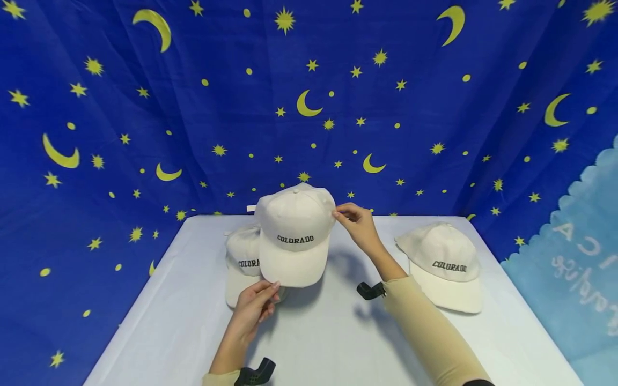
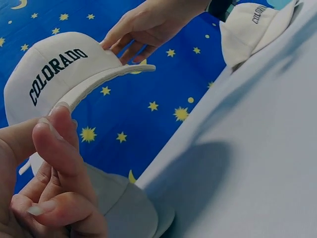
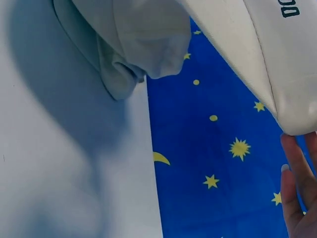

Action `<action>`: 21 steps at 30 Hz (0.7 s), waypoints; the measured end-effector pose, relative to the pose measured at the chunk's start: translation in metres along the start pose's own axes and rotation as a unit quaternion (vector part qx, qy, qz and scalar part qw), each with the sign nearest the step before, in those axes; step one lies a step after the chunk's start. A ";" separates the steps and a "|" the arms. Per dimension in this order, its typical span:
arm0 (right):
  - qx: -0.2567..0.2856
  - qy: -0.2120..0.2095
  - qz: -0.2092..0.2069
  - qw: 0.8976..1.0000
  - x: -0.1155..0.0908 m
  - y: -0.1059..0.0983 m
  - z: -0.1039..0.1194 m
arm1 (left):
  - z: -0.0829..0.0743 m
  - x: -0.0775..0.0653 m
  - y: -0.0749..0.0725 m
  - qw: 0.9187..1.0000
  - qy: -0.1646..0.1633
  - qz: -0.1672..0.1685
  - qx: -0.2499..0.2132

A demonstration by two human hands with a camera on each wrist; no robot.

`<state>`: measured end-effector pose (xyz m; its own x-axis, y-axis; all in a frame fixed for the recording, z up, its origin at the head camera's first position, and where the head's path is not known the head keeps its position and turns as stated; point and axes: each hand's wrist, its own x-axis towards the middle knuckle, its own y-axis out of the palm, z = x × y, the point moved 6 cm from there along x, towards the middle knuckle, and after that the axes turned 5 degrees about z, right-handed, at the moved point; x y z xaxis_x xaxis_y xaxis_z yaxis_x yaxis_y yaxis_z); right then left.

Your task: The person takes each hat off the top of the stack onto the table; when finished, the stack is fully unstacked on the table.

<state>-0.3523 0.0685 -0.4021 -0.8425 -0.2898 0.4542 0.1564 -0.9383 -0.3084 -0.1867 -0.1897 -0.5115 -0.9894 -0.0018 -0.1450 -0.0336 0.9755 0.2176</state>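
Observation:
A white baseball cap point(image 1: 295, 214) with COLORADO in dark letters is held up above the table, its front facing the head camera. My left hand point(image 1: 252, 310) pinches the front edge of its brim between thumb and fingers. On the other side, my right hand point(image 1: 359, 228) pinches the side of the crown with thumb and fingertips. Partly hidden behind it, a second COLORADO cap point(image 1: 241, 247) lies on the table. In the left wrist view, the held cap point(image 2: 64, 59) is tilted, with the right hand point(image 2: 153, 25) at its far side.
A third white COLORADO cap point(image 1: 446, 249) sits on the table's right side. The white table point(image 1: 347, 343) meets a blue curtain point(image 1: 309, 69) with yellow moons and stars. Light-blue cloth point(image 1: 574, 279) with white lettering hangs at the right. Black wrist mounts point(image 1: 370, 290) show on the sleeves.

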 end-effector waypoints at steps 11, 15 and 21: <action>0.006 -0.024 -0.028 0.999 -0.003 -0.028 -0.015 | 0.006 0.014 0.025 0.999 -0.003 0.029 0.014; 0.007 -0.024 -0.040 0.999 -0.008 -0.038 -0.020 | 0.008 0.019 0.035 0.999 -0.007 0.039 0.008; 0.001 -0.017 -0.040 0.999 -0.016 -0.048 -0.017 | 0.012 0.024 0.042 0.999 -0.015 0.037 0.000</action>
<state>-0.3556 0.1212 -0.4089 -0.8348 -0.2195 0.5049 0.0900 -0.9592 -0.2681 -0.2097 -0.1459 -0.5169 -0.9846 0.0771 -0.1568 0.0397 0.9727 0.2287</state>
